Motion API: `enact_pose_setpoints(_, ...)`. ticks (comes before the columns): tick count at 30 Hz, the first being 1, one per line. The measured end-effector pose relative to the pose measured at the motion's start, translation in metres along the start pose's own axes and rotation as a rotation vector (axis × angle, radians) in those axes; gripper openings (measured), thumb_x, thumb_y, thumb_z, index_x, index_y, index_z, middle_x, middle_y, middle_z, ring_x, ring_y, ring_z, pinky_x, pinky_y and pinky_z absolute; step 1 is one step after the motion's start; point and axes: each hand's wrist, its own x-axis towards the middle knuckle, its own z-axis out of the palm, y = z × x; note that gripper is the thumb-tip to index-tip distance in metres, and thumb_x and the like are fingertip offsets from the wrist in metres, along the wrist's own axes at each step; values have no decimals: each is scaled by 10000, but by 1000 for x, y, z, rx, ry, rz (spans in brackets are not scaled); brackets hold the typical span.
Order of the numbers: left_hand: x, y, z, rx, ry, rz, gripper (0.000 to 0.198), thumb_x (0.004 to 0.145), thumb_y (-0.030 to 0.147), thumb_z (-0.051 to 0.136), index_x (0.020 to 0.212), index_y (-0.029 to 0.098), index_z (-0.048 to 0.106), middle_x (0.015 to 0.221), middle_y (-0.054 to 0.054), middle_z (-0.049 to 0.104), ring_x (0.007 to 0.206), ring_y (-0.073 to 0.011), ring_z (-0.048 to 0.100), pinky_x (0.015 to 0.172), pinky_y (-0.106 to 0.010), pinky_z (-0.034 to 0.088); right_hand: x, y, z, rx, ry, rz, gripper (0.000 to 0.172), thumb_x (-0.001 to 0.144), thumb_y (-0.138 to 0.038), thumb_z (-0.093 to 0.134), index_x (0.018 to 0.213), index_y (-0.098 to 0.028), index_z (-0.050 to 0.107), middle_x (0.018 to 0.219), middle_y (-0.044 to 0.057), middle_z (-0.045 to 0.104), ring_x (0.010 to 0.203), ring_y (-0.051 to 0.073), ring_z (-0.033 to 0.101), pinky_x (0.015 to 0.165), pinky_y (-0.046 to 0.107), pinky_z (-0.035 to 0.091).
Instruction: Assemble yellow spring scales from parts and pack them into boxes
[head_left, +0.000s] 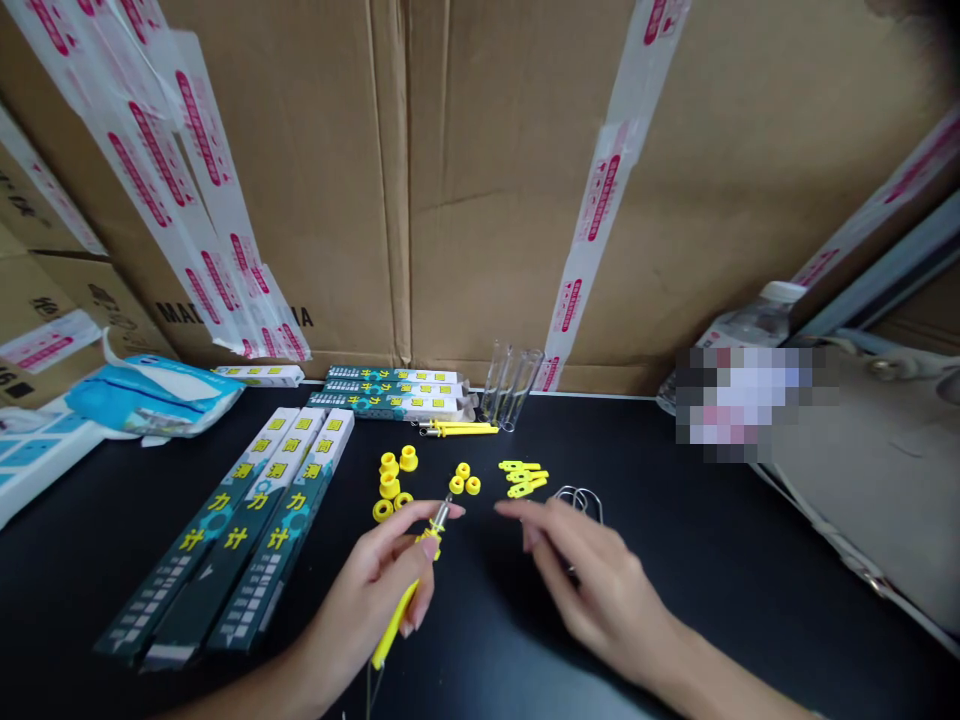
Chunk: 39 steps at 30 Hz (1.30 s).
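My left hand [394, 575] holds a yellow rod [394, 630] with a metal spring end between thumb and fingers; the rod slants down toward me, a thin wire at its lower end. To its right, my right hand [581, 560] hovers with the index finger stretched out, holding nothing I can see. Wire hooks [589, 497] lie just behind it, partly hidden. Yellow flat pieces [525, 478] rest farther back. Small yellow rings [463, 479] and larger yellow caps [389, 486] sit beyond my left hand. More yellow rods [465, 429] lie behind them.
Three long printed boxes [240, 530] lie at left, with several more [390, 392] at the back. Clear tubes [511, 385] stand near the cardboard wall [495, 180]. A blue tissue pack [154, 395] is at far left; a bottle [780, 310] and a beige bag [877, 470] are at right.
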Motion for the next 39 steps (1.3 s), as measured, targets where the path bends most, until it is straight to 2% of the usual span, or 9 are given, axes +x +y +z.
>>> enact_pose_setpoints(3, 2, -5, -1, -74, -39, -6, 569, 825, 645, 666, 1114, 155, 636, 475, 125, 301, 413, -63, 200, 403, -201, 181, 11, 28, -11, -99, 74, 178, 325, 1032, -151, 399, 1317, -176, 554, 903, 69, 644, 833, 201, 629, 776, 339, 525)
enact_pose_setpoints(6, 3, -8, -1, -98, -48, -9, 515, 826, 673, 652, 1027, 199, 649, 512, 129, 220, 432, -60, 143, 396, -193, 149, 19, 50, -17, -153, 52, 246, 275, 1032, -206, 440, 1203, -179, 652, 1045, 105, 670, 953, 240, 622, 851, 394, 519)
enact_pose_setpoints(11, 1, -7, 1, 71, 3, 36, 501, 844, 676, 626, 989, 198, 647, 579, 103, 293, 449, -56, 199, 400, -187, 169, 20, 64, -6, -215, 25, 309, 256, 1003, -257, 534, 1143, -174, 730, 1021, 109, 703, 919, 274, 618, 869, 456, 513)
enact_pose_setpoints(14, -2, -5, 2, 229, 46, 46, 507, 869, 678, 583, 993, 191, 648, 622, 80, 354, 476, -65, 242, 411, -188, 183, 20, 64, 1, -247, 31, 346, 242, 981, -256, 573, 1109, -166, 758, 1023, 120, 702, 909, 291, 610, 850, 470, 513)
enact_pose_setpoints(20, -6, 2, 4, 334, 98, 50, 519, 903, 680, 507, 940, 185, 659, 589, 67, 351, 503, -99, 294, 418, -201, 179, 23, 65, 3, -243, 58, 397, 134, 920, -242, 669, 981, -210, 783, 977, 87, 726, 900, 297, 617, 821, 455, 505)
enact_pose_setpoints(24, -8, 2, 4, 335, 107, 43, 497, 917, 663, 499, 916, 188, 645, 583, 60, 384, 501, -102, 295, 424, -211, 165, 25, 66, 1, -197, 75, 419, 77, 900, -245, 690, 868, -222, 757, 905, 61, 740, 880, 289, 632, 806, 441, 495)
enact_pose_setpoints(29, -11, 2, 5, 286, 99, 57, 518, 981, 627, 382, 954, 183, 646, 570, 55, 394, 514, -116, 332, 458, -222, 213, 27, 62, -3, -122, 122, 426, 112, 903, -304, 678, 836, -229, 728, 911, 59, 738, 901, 293, 633, 837, 454, 476)
enact_pose_setpoints(34, -10, 3, 5, 307, 55, 71, 423, 981, 547, 456, 1027, 173, 649, 594, 53, 463, 477, -97, 345, 443, -221, 231, 26, 43, -3, 30, 176, 426, 176, 961, -357, 595, 917, -201, 663, 882, 64, 724, 791, 232, 663, 731, 362, 516)
enact_pose_setpoints(39, -7, 3, 5, 293, -4, 52, 385, 979, 514, 464, 1127, 178, 579, 621, 51, 542, 398, -67, 325, 392, -207, 227, 18, 9, 10, 243, 110, 407, 190, 980, -366, 572, 965, -191, 646, 849, 45, 748, 685, 169, 701, 651, 278, 569)
